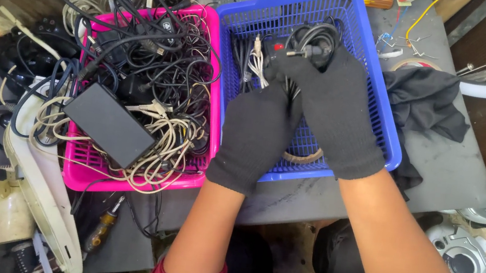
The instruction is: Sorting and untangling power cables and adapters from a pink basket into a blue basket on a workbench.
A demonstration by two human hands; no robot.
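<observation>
Soft, even daylight is falling from above, leaving only faint shadows. The gloved hands are blurring slightly, the frame's edges are bowing outward, and the far corners are sinking into dimness.

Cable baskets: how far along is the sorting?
Done: a few coiled black cables already lie in the blue plastic basket. In hand: both black-gloved hands, left hand and right hand, are over that basket, closed on a black cable with a plug end. Left: the pink plastic basket holds a tangle of black and beige cables plus a black power brick.
</observation>
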